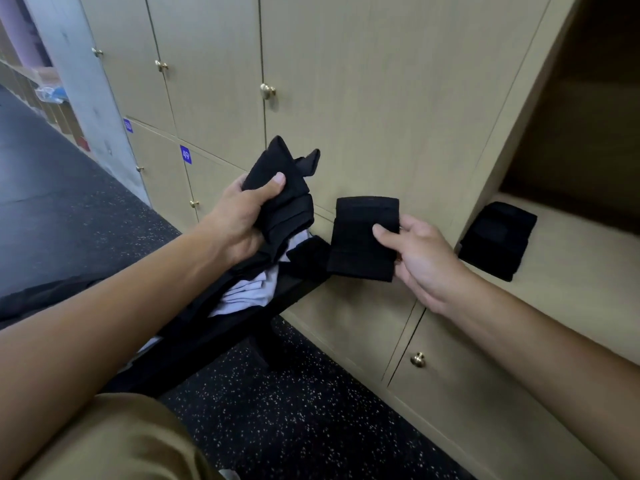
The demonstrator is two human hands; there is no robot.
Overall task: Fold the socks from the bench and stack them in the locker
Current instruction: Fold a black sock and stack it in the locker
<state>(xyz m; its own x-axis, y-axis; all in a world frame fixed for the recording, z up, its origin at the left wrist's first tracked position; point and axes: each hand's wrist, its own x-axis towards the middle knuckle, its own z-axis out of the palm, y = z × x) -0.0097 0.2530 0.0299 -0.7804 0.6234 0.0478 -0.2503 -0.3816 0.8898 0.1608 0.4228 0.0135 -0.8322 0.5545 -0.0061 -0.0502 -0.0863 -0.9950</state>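
Presently I note my right hand [420, 258] pinching a folded black sock [363, 237], thumb across its front face and fingers behind; the sock is held flat and upright in the air before the closed locker doors, short of the open locker [571, 258] to its right. My left hand [239, 220] is curled tightly round a bunch of unfolded black socks [280, 188], thumb pressed on top, with loose ends sticking up above the fist. Beneath that hand lies the bench [242, 327], dark, carrying more black fabric and a pale garment [246, 292]. On the shelf of the open locker I record one folded black bundle [497, 240] resting near the front left corner, well apart from the sock in my right hand. A door label reading 49 [186, 154] is visible at left.
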